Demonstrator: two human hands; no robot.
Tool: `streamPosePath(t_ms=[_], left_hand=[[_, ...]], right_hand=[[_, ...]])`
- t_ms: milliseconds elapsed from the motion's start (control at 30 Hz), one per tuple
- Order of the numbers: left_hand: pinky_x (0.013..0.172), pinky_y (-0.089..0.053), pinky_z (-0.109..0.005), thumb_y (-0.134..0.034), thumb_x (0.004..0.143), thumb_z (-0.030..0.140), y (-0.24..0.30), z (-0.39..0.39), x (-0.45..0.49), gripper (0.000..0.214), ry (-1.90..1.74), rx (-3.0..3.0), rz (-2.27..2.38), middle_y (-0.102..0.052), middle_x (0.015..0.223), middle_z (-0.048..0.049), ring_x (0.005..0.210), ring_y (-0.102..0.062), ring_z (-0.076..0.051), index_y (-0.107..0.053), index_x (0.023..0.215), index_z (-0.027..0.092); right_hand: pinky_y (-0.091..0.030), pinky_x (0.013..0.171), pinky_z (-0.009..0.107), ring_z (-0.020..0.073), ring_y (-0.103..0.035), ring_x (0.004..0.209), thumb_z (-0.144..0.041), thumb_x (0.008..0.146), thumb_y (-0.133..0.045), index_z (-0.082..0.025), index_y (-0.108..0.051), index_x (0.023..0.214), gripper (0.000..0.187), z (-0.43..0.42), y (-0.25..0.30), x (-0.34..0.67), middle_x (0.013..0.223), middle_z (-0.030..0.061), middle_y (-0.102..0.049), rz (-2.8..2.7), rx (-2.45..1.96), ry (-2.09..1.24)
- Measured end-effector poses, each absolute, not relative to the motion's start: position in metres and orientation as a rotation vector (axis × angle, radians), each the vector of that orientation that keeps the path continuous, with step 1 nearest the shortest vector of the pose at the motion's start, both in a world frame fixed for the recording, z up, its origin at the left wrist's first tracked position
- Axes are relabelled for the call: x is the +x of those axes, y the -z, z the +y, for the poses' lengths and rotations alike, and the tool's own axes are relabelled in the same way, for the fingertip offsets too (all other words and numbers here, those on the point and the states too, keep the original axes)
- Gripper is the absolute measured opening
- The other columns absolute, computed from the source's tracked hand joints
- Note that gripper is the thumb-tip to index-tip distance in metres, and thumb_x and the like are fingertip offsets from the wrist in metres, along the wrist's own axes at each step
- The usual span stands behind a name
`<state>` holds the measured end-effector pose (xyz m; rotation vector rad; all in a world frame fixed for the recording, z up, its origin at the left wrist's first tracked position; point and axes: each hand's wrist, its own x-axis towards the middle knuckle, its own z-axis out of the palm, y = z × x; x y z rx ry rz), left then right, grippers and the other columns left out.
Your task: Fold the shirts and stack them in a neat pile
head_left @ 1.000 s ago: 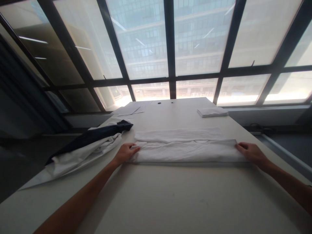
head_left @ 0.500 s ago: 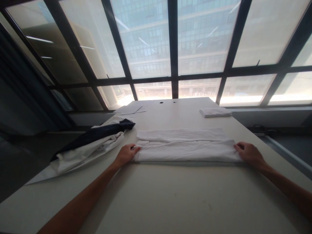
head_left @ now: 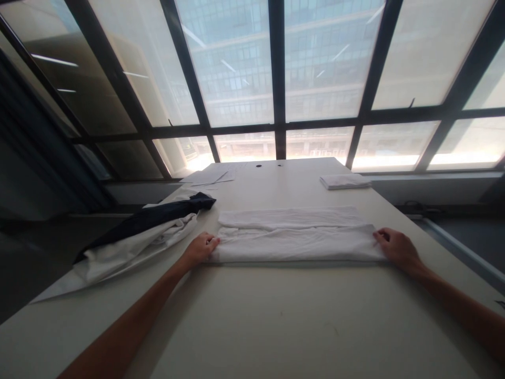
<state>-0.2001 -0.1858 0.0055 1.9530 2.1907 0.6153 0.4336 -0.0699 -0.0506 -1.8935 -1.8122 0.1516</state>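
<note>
Fingers of left hand (head_left: 199, 248) and right hand (head_left: 396, 248), apparently in pinch grip, on opposite ends of white cloth (head_left: 295, 245).

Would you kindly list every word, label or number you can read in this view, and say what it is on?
No text can be read.
The papers at the far end of the table are too small to read.
Pale marks outdoors are blurred.
The folded white garment and the dark garment show no label or print.
</note>
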Motion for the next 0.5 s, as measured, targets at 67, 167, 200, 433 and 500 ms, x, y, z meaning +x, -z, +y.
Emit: streamPosePath(t_ms=[67,167,200,433,500], left_hand=[[0.080,-0.046,-0.033,-0.042,0.082,0.059,-0.005,-0.186,-0.200,0.050,-0.578,1.978,2.191,-0.068,0.086,-0.0094,0.082,-0.065,-0.025,-0.070,0.076,0.019],[0.080,-0.047,-0.033,-0.040,0.085,0.059,-0.005,-0.185,-0.201,0.049,-0.560,1.990,2.197,-0.067,0.085,-0.0094,0.080,-0.064,-0.025,-0.067,0.072,0.020],[0.080,-0.047,-0.033,-0.040,0.085,0.058,-0.005,-0.185,-0.201,0.048,-0.559,1.995,2.193,-0.067,0.085,-0.0093,0.080,-0.063,-0.025,-0.067,0.072,0.020],[0.093,-0.047,-0.037,-0.047,0.085,0.058,0.000,-0.186,-0.203,0.043,-0.588,2.104,2.214,-0.067,0.092,-0.0108,0.092,-0.063,-0.028,-0.067,0.082,0.020],[0.100,-0.045,-0.041,-0.050,0.086,0.056,-0.002,-0.187,-0.198,0.043,-0.694,2.155,2.258,-0.068,0.105,-0.0132,0.104,-0.062,-0.031,-0.068,0.097,0.018]], right_hand=[[-0.040,0.064,0.032,0.0249,-0.066,0.076,-0.042,0.089,-0.052,-0.021,-0.068,0.089,0.027,-0.072,0.049,0.432,0.085,0.0096,-0.074,-1.821,-1.924,-0.138],[-0.039,0.063,0.031,0.0237,-0.065,0.074,-0.039,0.090,-0.051,-0.021,-0.067,0.090,0.024,-0.078,0.048,0.430,0.083,0.0081,-0.073,-1.842,-1.972,-0.107],[-0.039,0.063,0.031,0.0235,-0.065,0.074,-0.038,0.091,-0.051,-0.022,-0.067,0.093,0.023,-0.080,0.047,0.429,0.084,0.0074,-0.073,-1.848,-1.988,-0.090],[-0.044,0.081,0.039,0.0294,-0.066,0.094,-0.033,0.095,-0.043,-0.017,-0.060,0.120,0.034,-0.093,0.038,0.417,0.101,0.0118,-0.073,-1.948,-1.950,0.223],[-0.045,0.088,0.042,0.0321,-0.062,0.108,-0.033,0.098,-0.038,-0.015,-0.061,0.123,0.038,-0.097,0.030,0.407,0.116,0.0156,-0.069,-1.950,-1.841,0.340]])
